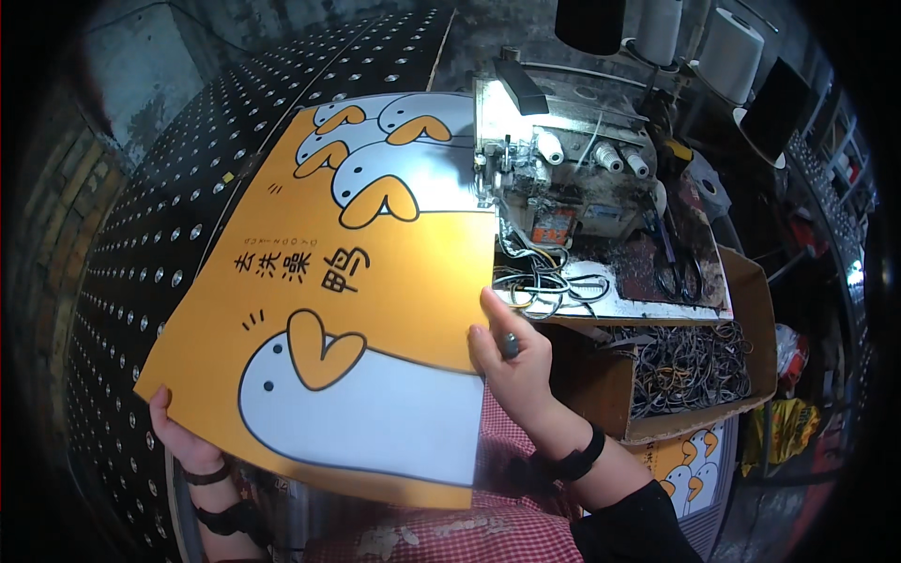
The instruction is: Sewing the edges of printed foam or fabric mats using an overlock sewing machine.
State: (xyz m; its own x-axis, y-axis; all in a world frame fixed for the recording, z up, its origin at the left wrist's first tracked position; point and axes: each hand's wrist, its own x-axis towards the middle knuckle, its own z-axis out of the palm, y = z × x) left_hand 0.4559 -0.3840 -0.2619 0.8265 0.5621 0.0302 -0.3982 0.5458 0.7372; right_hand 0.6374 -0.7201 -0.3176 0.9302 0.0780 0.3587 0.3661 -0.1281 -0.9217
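Observation:
A yellow mat printed with white cartoon ducks and dark characters spreads across the middle, sagging slightly toward me. Its far right edge lies at the needle area of a lit overlock sewing machine. My left hand grips the near left corner, most of its fingers hidden beneath. At the right edge, below the machine, my right hand holds the mat between thumb and fingers. A small dark grey object shows at its fingers; I cannot tell whether it is a ring or a tool.
A black table with shiny dots extends left. Scissors and loose trimmings lie on the machine's board. Below stands a cardboard box full of trimmings. Another duck-printed mat sits low right. Thread cones stand behind.

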